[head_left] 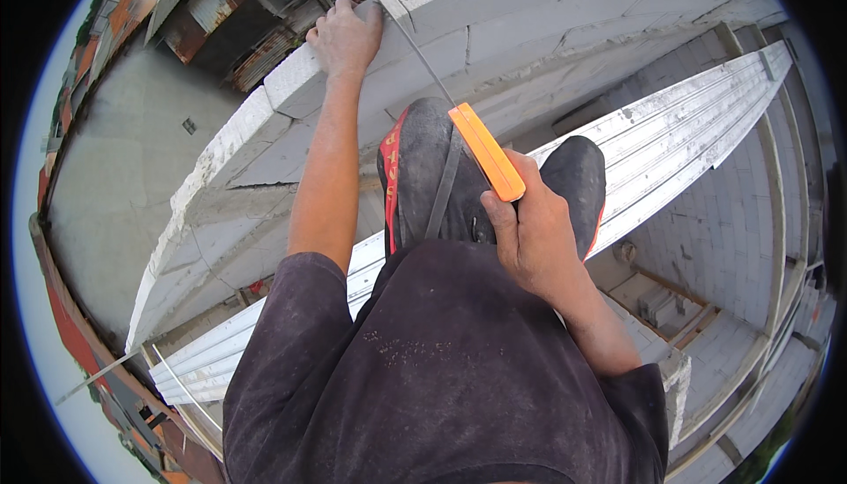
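My left hand [344, 38] grips the top edge of a pale block wall [520, 34], its fingers curled over the rim. My right hand [534, 232] is closed round a tool with an orange plastic handle [485, 150], held above my bent legs [412, 184]. A long, thin metal blade or bar [415, 47] runs from the handle up across the wall top, just right of my left hand. A dark flat strip [444, 193] lies along my leg below the handle; I cannot tell what it is.
I am over long white ribbed boards [670, 122] spanning a blockwork structure. Lower block walls [723, 246] and timber pieces [693, 325] show below right. Beyond the wall, far below, are a concrete yard [132, 166] and rusty roofs [212, 7]. A thin rod [93, 378] sticks out at lower left.
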The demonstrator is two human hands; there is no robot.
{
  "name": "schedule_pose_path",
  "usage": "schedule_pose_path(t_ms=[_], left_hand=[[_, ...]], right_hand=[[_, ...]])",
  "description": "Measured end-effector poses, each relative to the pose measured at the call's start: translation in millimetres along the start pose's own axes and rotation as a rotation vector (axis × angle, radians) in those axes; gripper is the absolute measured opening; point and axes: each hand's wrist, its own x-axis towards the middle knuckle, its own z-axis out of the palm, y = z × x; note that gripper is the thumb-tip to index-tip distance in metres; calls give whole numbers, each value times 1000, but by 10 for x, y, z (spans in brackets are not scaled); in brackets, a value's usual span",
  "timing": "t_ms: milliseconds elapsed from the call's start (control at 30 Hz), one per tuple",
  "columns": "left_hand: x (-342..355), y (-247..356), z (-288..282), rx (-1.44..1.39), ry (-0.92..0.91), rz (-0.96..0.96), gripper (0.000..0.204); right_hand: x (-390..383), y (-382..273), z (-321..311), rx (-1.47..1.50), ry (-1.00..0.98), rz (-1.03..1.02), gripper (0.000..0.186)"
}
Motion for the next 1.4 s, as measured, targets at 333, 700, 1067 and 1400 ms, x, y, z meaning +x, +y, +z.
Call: schedule_pose_path(t_ms=[333, 700, 1067, 1400], left_hand=[[-24, 65, -75, -30, -30, -20, 52], [-16, 38, -105, -5, -67, -18, 47], [62, 101, -35, -7, -12, -13, 47], [33, 98, -27, -7, -17, -6, 46]], right_hand=[[-274, 38, -129, -13, 3, 67, 43], [213, 39, 129, 7, 57, 34, 35], [908, -129, 90, -47, -6, 73, 34], [627, 63, 183, 25, 73, 30, 32]])
